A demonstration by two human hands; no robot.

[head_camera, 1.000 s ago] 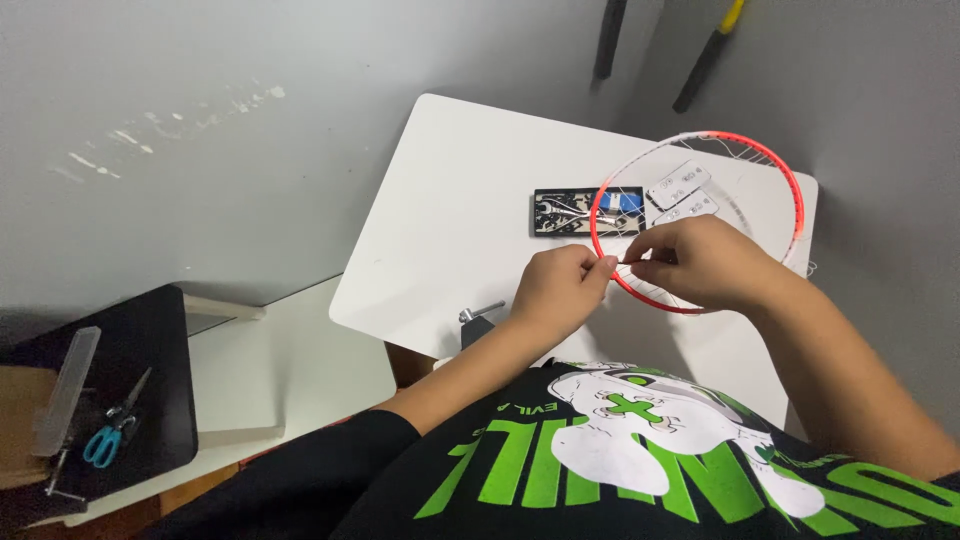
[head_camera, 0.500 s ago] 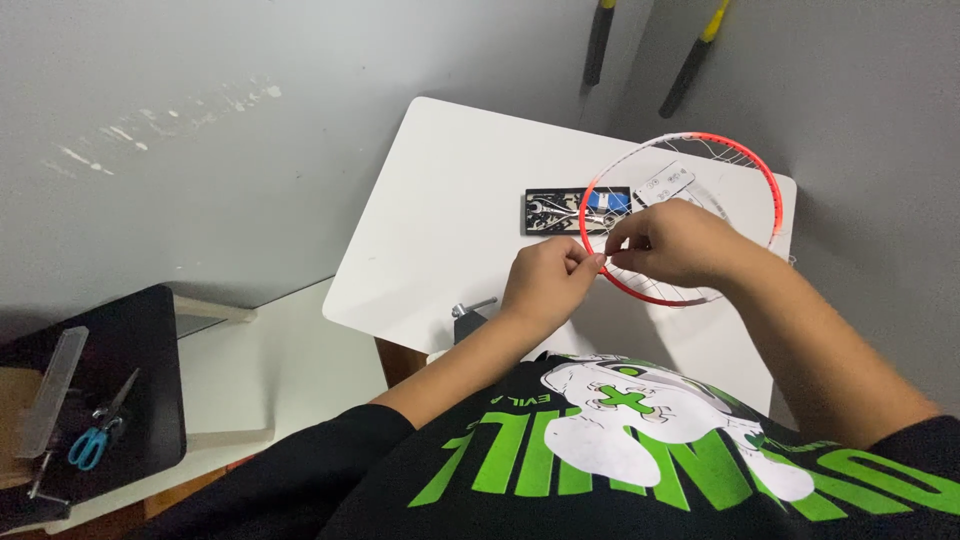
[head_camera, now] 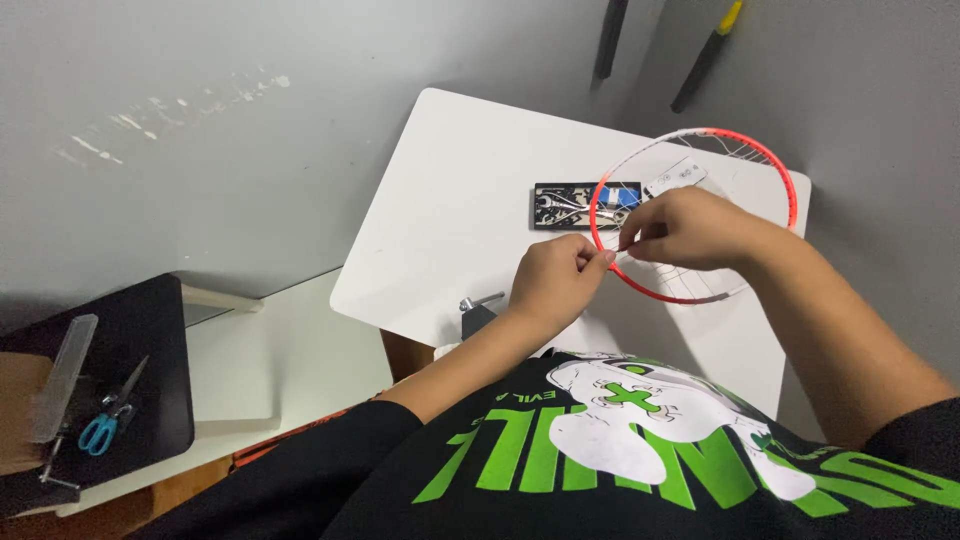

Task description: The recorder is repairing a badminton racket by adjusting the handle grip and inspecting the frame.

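1. The racket hoop (head_camera: 700, 215), over the white desk (head_camera: 450, 200), is judged light, stiff; best gripped at the rim.
2. The left hand (head_camera: 555, 280) and right hand (head_camera: 690, 228) are pinched shut, seemingly on thin, limp string (head_camera: 612, 252).

A black tool tray (head_camera: 560, 205) with pliers lies on the white table (head_camera: 450, 200). A metal clamp (head_camera: 478, 305) sits at the table's near edge. Lower left, blue-handled scissors (head_camera: 105, 420) rest on a black stand (head_camera: 140, 370) beside a clear ruler (head_camera: 62, 375).

Black tee — green-and-white print
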